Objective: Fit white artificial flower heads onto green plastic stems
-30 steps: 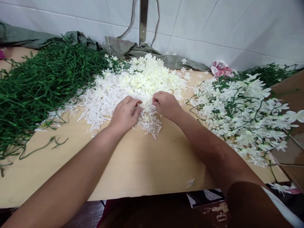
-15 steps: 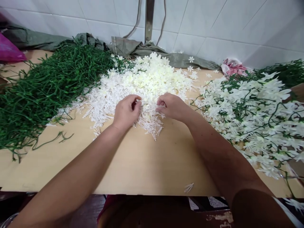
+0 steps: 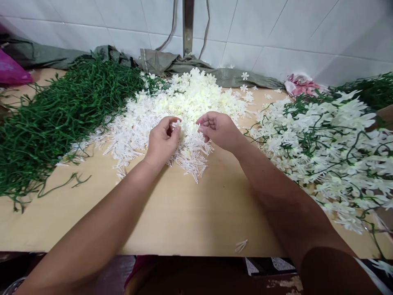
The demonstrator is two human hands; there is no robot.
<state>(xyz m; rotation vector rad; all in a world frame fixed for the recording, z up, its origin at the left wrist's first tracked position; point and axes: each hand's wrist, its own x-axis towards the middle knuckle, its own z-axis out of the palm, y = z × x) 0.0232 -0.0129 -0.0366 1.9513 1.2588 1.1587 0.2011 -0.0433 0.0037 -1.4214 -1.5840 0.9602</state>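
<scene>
Right hand (image 3: 221,129) raised slightly, its fingers looser than half a second ago.
Table (image 3: 196,217): green stems (image 3: 76,102) heap along the left edge; stemmed white flowers (image 3: 325,143) crowd the right; loose blossoms (image 3: 199,94) pile toward the back; the right hand is part-curled, whether gripping anything I cannot tell; the left hand (image 3: 162,141), nearly closed at the pile's front, pinches one white flower (image 3: 177,124).

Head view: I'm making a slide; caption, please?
Left hand and right hand over white artificial blossoms beside green stems.
</scene>
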